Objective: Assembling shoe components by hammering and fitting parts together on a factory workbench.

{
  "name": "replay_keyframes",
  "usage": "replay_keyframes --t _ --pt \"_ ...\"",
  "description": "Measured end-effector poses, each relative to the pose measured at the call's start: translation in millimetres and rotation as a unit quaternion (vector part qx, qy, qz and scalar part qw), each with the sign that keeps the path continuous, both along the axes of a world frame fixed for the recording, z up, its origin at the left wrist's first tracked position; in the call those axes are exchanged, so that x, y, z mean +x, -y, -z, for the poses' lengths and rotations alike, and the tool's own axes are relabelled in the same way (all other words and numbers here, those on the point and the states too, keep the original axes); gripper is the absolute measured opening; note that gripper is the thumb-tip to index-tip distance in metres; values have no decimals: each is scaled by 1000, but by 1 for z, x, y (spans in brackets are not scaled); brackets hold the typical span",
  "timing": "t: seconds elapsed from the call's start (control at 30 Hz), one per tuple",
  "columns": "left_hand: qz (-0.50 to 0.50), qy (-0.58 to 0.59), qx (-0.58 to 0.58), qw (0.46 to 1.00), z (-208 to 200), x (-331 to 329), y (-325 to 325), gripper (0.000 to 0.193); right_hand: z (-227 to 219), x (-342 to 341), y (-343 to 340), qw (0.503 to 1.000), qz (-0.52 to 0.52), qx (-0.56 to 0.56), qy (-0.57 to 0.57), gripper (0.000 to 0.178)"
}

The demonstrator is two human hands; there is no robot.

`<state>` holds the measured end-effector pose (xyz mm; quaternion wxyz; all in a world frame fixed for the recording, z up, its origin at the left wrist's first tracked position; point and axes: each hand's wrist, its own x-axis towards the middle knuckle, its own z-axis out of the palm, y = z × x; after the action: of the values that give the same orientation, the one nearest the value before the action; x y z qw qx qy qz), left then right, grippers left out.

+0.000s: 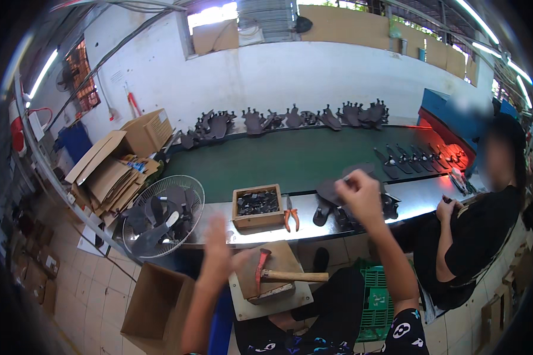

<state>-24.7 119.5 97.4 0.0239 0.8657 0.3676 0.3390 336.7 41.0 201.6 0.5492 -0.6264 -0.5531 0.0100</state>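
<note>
My left hand, smeared by motion, is raised beside the block on my lap, fingers stretched up and thumb apart, with nothing seen in it. My right hand is closed in a pinch over a pile of dark sandal soles on the metal ledge; what its fingertips hold, if anything, I cannot make out. A hammer with a red head and wooden handle lies across the tan block, which rests on a pale board. Beyond it stand a wooden box of small black parts and orange-handled pliers.
A wire basket of soles is at left, near an open carton and stacked cardboard. Behind runs a green belt with strapped soles. A person sits at right; a green crate is beside my leg.
</note>
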Motion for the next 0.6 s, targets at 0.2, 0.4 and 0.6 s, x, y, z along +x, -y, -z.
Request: replay_keyframes --t 0.2,0.4,0.6 --pt "222 270 168 922 -35 53 89 59 -20 -118 90 797 -585 -133 70 53" --pt "168 311 -124 927 -62 8 147 61 99 -122 45 962 -144 -17 233 64" --pt "121 483 -416 761 -16 29 119 44 242 -49 125 943 -49 -278 177 27"
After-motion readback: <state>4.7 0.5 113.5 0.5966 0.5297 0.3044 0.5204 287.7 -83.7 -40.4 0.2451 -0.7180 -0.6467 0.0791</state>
